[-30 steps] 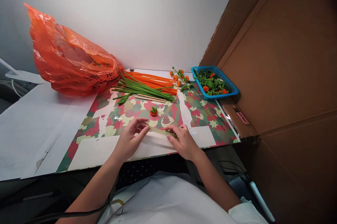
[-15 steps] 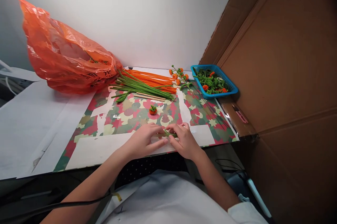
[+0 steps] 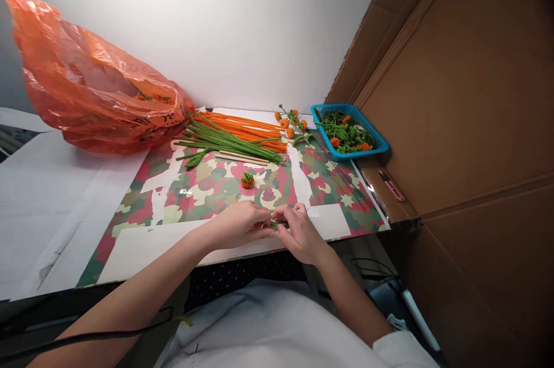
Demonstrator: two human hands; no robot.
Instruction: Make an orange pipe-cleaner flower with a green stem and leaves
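Note:
A small green piece [image 3: 278, 221] lies between the fingertips of both hands, close to the table's front edge. My left hand [image 3: 244, 225] has its fingers closed at the piece's left end. On its right side, my right hand [image 3: 300, 234] pinches the same piece. Beyond the hands sits a small orange flower with a green top [image 3: 247, 180]. Green stems [image 3: 229, 140] lie over orange ones [image 3: 242, 126] farther back, with thin pale sticks [image 3: 242, 158] in front of them. The fingers hide much of the held piece.
An orange plastic bag [image 3: 99, 91] stands at the back left. A blue basket [image 3: 381, 146] holds green and orange pieces at the back right, near orange flowers on a stem [image 3: 289, 124]. A pink cutter [image 3: 393, 188] lies beside the cardboard wall [image 3: 476, 91].
The view has shifted slightly, moving the table and bag left in the picture. My left hand's fingers have closed in nearer to my right hand, and less of the green piece shows.

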